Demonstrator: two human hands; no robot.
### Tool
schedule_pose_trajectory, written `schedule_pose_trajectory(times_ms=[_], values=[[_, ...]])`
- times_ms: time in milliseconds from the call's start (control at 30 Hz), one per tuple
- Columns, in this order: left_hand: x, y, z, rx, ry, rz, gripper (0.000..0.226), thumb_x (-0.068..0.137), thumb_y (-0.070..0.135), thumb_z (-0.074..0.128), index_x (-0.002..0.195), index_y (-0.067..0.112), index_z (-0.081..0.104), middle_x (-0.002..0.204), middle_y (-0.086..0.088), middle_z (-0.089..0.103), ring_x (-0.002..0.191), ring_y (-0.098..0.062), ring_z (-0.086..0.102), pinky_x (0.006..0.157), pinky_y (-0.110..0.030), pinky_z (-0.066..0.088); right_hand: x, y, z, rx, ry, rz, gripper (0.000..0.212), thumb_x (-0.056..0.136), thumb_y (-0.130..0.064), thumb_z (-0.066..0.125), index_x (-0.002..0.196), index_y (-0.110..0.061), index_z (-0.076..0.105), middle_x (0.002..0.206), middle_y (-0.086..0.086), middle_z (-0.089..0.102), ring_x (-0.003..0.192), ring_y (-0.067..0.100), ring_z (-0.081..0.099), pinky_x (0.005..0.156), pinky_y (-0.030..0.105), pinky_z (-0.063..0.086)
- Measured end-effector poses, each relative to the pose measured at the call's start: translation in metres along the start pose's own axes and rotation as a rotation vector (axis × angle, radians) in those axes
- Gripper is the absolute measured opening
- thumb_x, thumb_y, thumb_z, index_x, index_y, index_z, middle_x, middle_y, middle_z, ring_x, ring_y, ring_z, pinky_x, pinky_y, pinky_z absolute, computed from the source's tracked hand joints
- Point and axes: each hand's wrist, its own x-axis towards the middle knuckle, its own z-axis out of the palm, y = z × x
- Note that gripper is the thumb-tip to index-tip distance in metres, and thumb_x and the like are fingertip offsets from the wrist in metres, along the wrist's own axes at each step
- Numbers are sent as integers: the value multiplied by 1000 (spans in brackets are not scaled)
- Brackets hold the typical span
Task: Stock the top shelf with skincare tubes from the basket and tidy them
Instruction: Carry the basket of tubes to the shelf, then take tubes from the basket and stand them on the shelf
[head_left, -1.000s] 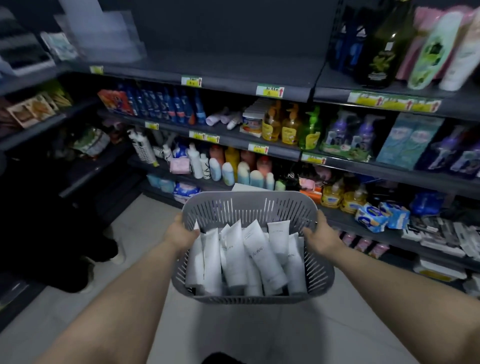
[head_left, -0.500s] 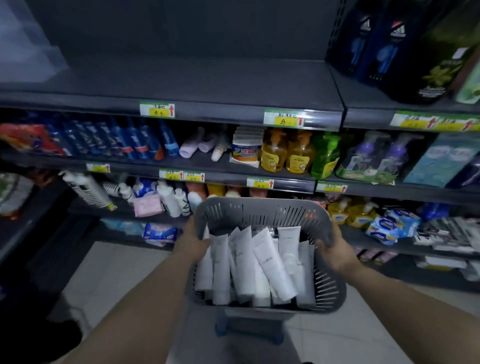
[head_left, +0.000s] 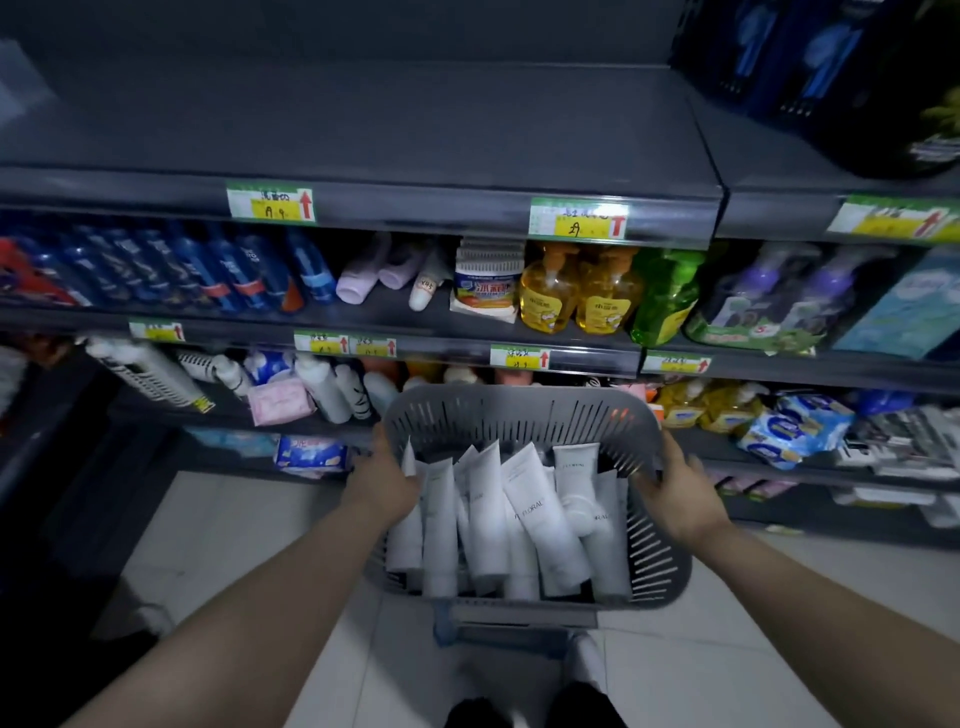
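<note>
While a person is facing a dim shop shelving unit, the camera is looking down past both bare forearms. At far left, on the second shelf down, a row of blue bottles (head_left: 208, 270) is leaning together. Above them the top shelf (head_left: 363, 119) is stretching dark grey across the left and middle of the view, with yellow-and-green price labels (head_left: 270, 203) hanging on its front edge.

Lower down, nearer the centre, the left hand (head_left: 382, 480) is gripping the left rim of a grey slotted plastic basket (head_left: 519, 415), thumb lying along the rim and the other fingers hidden behind it. The basket is sitting well below the top shelf, in front of the lower shelves.

Inside it, white skincare tubes (head_left: 488, 509) are lying packed side by side, flat ends pointing toward the shelves, leaning on one another. A blue-grey object (head_left: 514, 623) is showing just under the basket; whether the basket is resting on it cannot be told.

Further back, yellow soap bottles (head_left: 576, 291) and a green bottle (head_left: 665, 296) are standing on the second shelf. The right hand (head_left: 680, 493) is clasping the basket's right rim, fingers curled over the edge. At upper right, dark boxes (head_left: 831, 67) are standing on the neighbouring top section.
</note>
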Motion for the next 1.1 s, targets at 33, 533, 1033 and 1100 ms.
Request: schedule_pose_trajectory(times_ms=[33, 533, 1033, 1100], values=[[-2, 2, 1, 68, 25, 24, 88, 88, 26, 58, 153, 20, 0, 142, -25, 41, 129, -42, 42, 100, -46, 44, -1, -1, -2, -85, 9, -43, 68, 89, -28, 54, 147, -25, 20, 127, 21, 48, 117, 40, 46, 88, 46, 43], [-32, 4, 31, 83, 120, 145, 42, 90, 12, 54, 132, 9, 56, 135, -15, 56, 123, -31, 54, 103, -36, 44, 5, -62, 60, -387, -367, -468, 63, 98, -31, 42, 151, -14, 12, 153, 11, 27, 137, 29, 31, 107, 39, 34], [-26, 35, 68, 8, 9, -20, 28, 96, 12, 44, 114, 1, 63, 122, -17, 64, 115, -31, 57, 90, -28, 44, -4, -64, 11, 146, -207, -283, 28, 91, -11, 58, 101, -11, 32, 84, 12, 57, 74, 26, 56, 62, 37, 43], [-26, 48, 82, 28, 2, -80, 28, 97, 11, 42, 114, 0, 61, 120, -18, 64, 111, -32, 60, 90, -31, 47, -2, -60, -5, 137, -167, -330, 28, 92, -11, 57, 91, -10, 29, 68, 5, 46, 60, 18, 48, 54, 35, 34]])
